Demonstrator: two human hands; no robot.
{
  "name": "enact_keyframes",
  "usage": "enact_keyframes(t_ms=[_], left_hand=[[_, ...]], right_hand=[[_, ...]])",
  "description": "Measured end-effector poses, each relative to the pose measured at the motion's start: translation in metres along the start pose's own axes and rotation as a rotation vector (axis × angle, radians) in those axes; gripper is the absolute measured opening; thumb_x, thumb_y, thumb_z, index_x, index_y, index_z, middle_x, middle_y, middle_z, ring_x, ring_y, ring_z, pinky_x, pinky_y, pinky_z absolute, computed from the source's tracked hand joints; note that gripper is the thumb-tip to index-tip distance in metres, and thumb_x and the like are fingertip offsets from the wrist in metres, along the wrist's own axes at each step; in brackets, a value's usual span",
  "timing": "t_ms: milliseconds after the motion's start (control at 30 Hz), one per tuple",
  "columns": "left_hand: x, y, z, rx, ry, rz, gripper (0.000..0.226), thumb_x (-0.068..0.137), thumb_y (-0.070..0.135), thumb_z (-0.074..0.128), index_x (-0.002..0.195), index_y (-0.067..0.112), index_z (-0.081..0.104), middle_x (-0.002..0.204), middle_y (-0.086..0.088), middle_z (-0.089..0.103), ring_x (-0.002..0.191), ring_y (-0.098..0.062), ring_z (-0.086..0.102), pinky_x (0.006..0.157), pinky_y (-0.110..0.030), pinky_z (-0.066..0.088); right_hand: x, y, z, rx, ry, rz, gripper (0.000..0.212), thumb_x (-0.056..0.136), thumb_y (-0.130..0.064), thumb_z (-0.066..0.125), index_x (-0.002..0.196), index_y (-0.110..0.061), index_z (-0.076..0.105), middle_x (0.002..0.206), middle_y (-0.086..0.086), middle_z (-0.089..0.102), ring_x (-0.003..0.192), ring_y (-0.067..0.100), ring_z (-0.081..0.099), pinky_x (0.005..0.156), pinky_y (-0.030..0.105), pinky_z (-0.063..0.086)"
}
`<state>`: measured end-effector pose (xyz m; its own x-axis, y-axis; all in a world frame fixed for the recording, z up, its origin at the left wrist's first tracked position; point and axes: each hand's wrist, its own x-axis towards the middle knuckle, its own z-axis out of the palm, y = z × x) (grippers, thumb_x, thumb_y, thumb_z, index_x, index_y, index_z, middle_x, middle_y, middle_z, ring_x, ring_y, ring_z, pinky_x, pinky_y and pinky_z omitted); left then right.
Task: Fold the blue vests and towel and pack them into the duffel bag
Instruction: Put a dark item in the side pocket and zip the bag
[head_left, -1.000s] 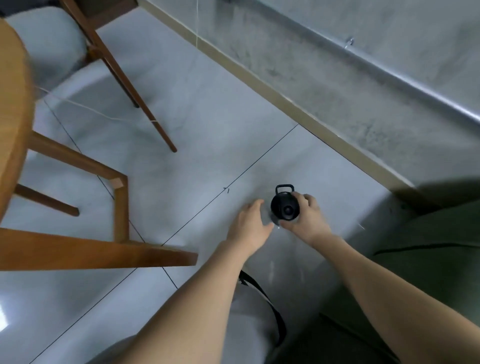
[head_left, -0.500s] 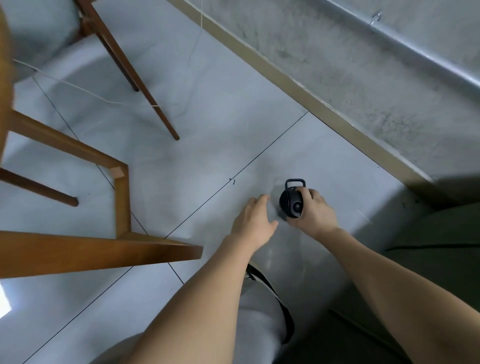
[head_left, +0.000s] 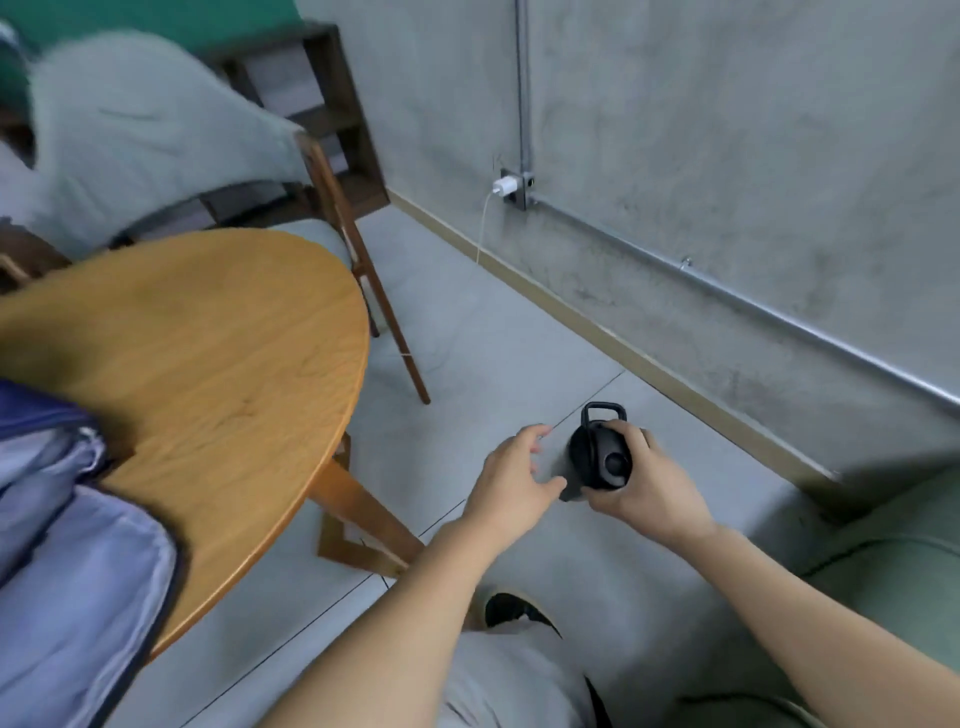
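In the head view, the right hand (head_left: 652, 493) grips a black bottle (head_left: 602, 460) at center right, cap and loop handle pointing up toward the camera, long axis foreshortened. The left hand (head_left: 514, 480) hovers beside it, fingers loosely spread, holding nothing. The open duffel bag (head_left: 67, 561) lies at lower left on the round table (head_left: 223, 364).

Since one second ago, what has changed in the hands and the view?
The view swung up: the round table and the open blue bag on it came in. The black bottle now seems lifted off the floor. The right hand still grips the bottle; the left hand stays open beside it.
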<state>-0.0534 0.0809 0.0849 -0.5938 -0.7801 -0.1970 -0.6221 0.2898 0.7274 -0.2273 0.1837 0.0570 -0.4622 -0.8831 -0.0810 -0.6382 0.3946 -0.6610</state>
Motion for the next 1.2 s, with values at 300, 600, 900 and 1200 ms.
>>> enact_keyframes(t_ms=[300,600,900,1200], left_hand=[[-0.121,0.065,-0.135,0.095,0.323,0.205,0.065,0.089,0.031,0.074,0.146,0.034,0.043,0.129,0.013,0.053,0.107,-0.006,0.056,0.088,-0.019,0.043],[-0.282,0.03,-0.284,0.206,0.661,0.188,0.063,0.086,0.027,0.077,0.142,0.034,0.05,0.127,0.013,0.056,0.106,-0.003,0.058,0.093,-0.027,0.051],[-0.336,-0.036,-0.398,0.551,0.753,-0.048,0.025,0.088,0.016,0.075,0.11,0.026,0.075,0.141,-0.005,0.047,0.135,-0.024,0.034,0.108,-0.018,0.02],[-0.301,-0.049,-0.436,0.574,0.484,-0.101,0.035,0.086,0.014,0.075,0.12,0.026,0.074,0.094,0.013,0.065,0.084,-0.006,0.052,0.08,-0.011,0.035]], right_hand=[[-0.063,-0.143,-0.085,0.197,0.194,-0.429,0.086,0.065,-0.031,0.088,0.138,-0.035,0.042,0.131,-0.009,0.049,0.112,-0.004,0.046,0.092,0.009,0.035],[-0.141,-0.313,-0.072,0.302,0.145,-0.839,0.088,0.064,-0.036,0.09,0.138,-0.036,0.042,0.132,-0.013,0.051,0.119,-0.002,0.05,0.096,0.015,0.042],[-0.158,-0.419,0.013,0.429,-0.042,-0.997,0.085,0.066,-0.042,0.086,0.137,-0.039,0.04,0.131,-0.013,0.052,0.122,0.004,0.052,0.102,0.03,0.047],[-0.136,-0.44,0.066,0.656,-0.132,-0.951,0.083,0.067,-0.018,0.091,0.134,-0.035,0.044,0.132,-0.012,0.055,0.124,0.008,0.054,0.104,0.035,0.048]])
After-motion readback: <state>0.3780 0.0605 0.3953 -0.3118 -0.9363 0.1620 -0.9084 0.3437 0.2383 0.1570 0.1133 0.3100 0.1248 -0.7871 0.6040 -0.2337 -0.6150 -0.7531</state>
